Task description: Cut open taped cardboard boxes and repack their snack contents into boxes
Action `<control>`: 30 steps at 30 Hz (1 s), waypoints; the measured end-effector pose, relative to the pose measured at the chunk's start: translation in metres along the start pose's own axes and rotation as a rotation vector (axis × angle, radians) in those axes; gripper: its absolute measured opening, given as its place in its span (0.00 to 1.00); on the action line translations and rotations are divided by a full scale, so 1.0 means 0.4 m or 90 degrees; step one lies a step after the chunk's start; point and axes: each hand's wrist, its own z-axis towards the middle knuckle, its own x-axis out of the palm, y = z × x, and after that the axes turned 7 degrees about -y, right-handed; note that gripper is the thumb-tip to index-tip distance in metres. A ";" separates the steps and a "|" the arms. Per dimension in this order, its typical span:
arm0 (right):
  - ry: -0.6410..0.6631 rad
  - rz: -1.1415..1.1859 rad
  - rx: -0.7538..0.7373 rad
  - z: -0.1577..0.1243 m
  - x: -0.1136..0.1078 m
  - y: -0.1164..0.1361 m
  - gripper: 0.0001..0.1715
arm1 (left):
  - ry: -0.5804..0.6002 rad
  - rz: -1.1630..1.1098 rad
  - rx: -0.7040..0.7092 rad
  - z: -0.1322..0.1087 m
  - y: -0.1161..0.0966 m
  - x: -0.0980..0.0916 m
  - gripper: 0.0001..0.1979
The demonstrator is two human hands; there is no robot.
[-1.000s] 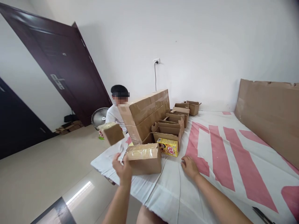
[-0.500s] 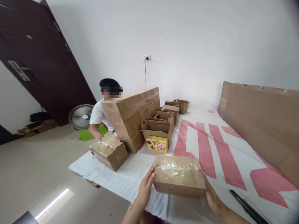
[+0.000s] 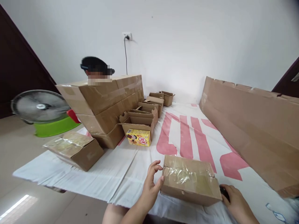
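A taped cardboard box (image 3: 189, 180) lies in front of me on the cloth-covered table. My left hand (image 3: 153, 179) is at its left end, fingers curled loosely and apart, the thumb by the box edge; it does not grip the box. Beside the box's right end, my right hand (image 3: 233, 199) is closed on a black utility knife (image 3: 224, 193), of which only a short piece shows. Farther off, a yellow printed carton (image 3: 138, 137) stands against the nearest of several open cardboard boxes (image 3: 140, 119).
Stacked sealed boxes (image 3: 102, 109) rise at the left, with a capped person (image 3: 95, 67) behind them. Another taped box (image 3: 73, 149) sits near the table's left edge. A long cardboard panel (image 3: 247, 130) stands along the right. A fan (image 3: 40, 106) is on the left.
My right hand has left the box and closed on the knife at its right. The left hand has loosened from the box. My view has turned right; the person's hand no longer shows.
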 end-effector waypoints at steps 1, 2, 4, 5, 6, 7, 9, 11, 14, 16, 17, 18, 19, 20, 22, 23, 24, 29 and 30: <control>0.006 0.011 -0.002 0.006 0.001 -0.003 0.20 | 0.021 -0.013 -0.008 0.001 0.000 -0.004 0.17; -0.002 0.021 -0.001 0.018 -0.003 -0.002 0.19 | 0.042 -0.023 -0.012 0.003 -0.001 -0.007 0.17; -0.055 0.029 0.006 0.057 -0.028 0.017 0.20 | 0.082 -0.032 -0.009 0.005 -0.007 -0.012 0.17; -0.092 0.027 0.012 0.081 -0.049 0.035 0.21 | 0.102 -0.030 -0.009 0.008 -0.011 -0.015 0.17; -0.124 0.025 0.016 0.106 -0.075 0.061 0.22 | 0.121 -0.027 -0.010 0.010 -0.015 -0.018 0.17; -0.147 0.023 0.015 0.130 -0.104 0.094 0.24 | 0.137 -0.025 -0.013 0.014 -0.018 -0.020 0.17; -0.152 0.035 -0.007 0.165 -0.166 0.180 0.26 | 0.156 -0.035 -0.011 0.023 -0.019 -0.024 0.16; -0.109 0.054 -0.115 0.182 -0.217 0.286 0.24 | 0.163 -0.065 -0.003 0.031 -0.014 -0.024 0.15; 0.065 0.020 -0.380 0.178 -0.254 0.442 0.24 | 0.162 -0.114 0.001 0.040 -0.002 -0.020 0.15; 0.121 -0.047 -0.491 0.172 -0.251 0.518 0.26 | 0.155 -0.131 0.000 0.042 0.006 -0.015 0.16; 0.126 -0.086 -0.526 0.172 -0.245 0.546 0.28 | 0.152 -0.136 0.001 0.042 0.010 -0.012 0.16; 0.121 -0.124 -0.553 0.173 -0.236 0.566 0.30 | 0.149 -0.138 0.003 0.042 0.013 -0.010 0.16; 0.115 -0.157 -0.578 0.177 -0.227 0.582 0.31 | 0.147 -0.139 0.005 0.041 0.016 -0.007 0.16; 0.113 -0.183 -0.603 0.182 -0.219 0.593 0.33 | 0.143 -0.140 0.007 0.041 0.018 -0.005 0.16; 0.115 -0.221 -0.648 0.195 -0.208 0.610 0.34 | 0.135 -0.138 0.011 0.041 0.022 -0.001 0.16; 0.118 -0.234 -0.662 0.201 -0.206 0.619 0.34 | 0.130 -0.136 0.014 0.040 0.024 0.000 0.16; 0.121 -0.246 -0.670 0.206 -0.206 0.628 0.34 | 0.126 -0.132 0.017 0.040 0.024 0.001 0.16; 0.159 -0.330 -0.717 0.212 -0.232 0.656 0.32 | 0.115 -0.071 0.043 0.034 0.010 -0.004 0.15; 0.165 -0.346 -0.727 0.211 -0.242 0.651 0.32 | 0.114 -0.051 0.048 0.034 0.005 -0.007 0.15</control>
